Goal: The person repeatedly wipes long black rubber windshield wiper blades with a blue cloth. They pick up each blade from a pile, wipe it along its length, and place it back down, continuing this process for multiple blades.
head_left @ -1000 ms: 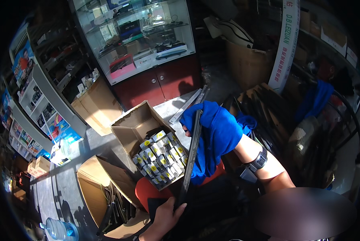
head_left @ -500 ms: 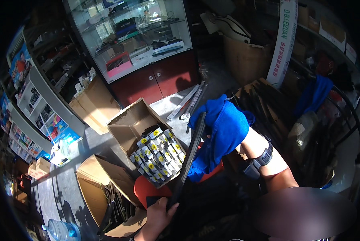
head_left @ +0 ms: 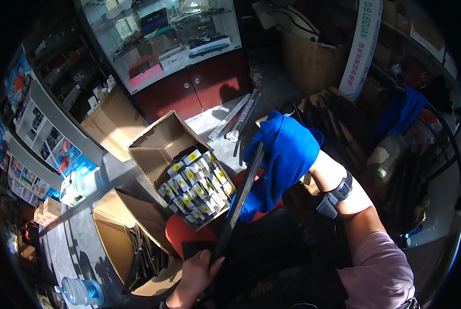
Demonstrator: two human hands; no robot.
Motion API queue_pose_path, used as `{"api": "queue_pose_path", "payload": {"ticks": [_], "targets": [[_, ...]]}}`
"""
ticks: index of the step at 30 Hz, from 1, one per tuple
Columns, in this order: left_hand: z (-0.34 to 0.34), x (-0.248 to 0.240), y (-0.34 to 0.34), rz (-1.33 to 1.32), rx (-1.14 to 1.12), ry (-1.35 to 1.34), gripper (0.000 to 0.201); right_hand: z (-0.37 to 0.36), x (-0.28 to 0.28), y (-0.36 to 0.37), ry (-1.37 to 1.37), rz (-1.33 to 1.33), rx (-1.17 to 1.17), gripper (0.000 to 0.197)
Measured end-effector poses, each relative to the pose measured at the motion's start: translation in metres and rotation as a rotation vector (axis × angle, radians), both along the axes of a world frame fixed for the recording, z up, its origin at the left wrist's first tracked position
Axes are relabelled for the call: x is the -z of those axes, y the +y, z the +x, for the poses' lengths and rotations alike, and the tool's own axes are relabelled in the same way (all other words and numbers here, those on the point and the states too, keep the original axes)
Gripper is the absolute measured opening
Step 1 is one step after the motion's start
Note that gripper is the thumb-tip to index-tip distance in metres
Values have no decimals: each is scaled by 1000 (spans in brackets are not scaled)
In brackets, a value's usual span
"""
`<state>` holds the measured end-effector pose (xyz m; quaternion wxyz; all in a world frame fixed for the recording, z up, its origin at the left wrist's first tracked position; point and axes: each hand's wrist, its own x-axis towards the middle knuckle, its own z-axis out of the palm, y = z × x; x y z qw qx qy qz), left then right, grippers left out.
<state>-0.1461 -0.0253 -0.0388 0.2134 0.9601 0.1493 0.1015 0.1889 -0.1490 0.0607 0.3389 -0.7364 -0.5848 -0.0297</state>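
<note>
A long black strip (head_left: 234, 213), which looks like a wiper blade, slants up across the middle of the view. Around its lower end the fingers of my left hand (head_left: 198, 270) are closed, the thumb lying along it. A bunched blue cloth (head_left: 292, 157) wraps my right hand (head_left: 311, 176) and presses against the strip's upper part. The cloth hides most of the right fingers. On the right wrist is a dark watch (head_left: 339, 193).
Ahead stands an open carton (head_left: 155, 141) packed with slim boxes bearing yellow labels. Left of my knees, another carton (head_left: 107, 221) holds black strips. More dark strips (head_left: 338, 121) lie right. A glass cabinet (head_left: 186, 80) stands behind; a water bottle (head_left: 81, 292) is lower left.
The view has shifted slightly, and the right sleeve now shows. The cloth-covered right hand remains at the strip's upper part; the left hand keeps its grip.
</note>
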Motion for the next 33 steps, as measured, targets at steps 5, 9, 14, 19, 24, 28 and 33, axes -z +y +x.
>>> {"api": "queue_pose_path", "payload": {"ticks": [5, 9, 14, 19, 24, 28, 33], "targets": [[6, 0, -4, 34, -54, -39, 33, -15, -7, 13, 149, 5, -103, 22], [11, 2, -9, 15, -64, -65, 32, -8, 21, 32, 121, 161, -91, 20], [18, 9, -13, 17, -92, -135, 31, -12, 36, 42, 44, 94, -10, 8], [35, 4, -18, -63, -168, -161, 31, -71, 73, 57, -52, -104, 163, 20], [42, 8, -18, -68, -180, -178, 31, -97, 113, 50, -433, -120, -128, 16], [43, 7, -20, -19, -159, -212, 30, -91, 113, 47, 22, -40, -203, 23], [38, 5, -22, 16, -179, -209, 30, -24, 42, 66, 197, 108, -121, 14]]}}
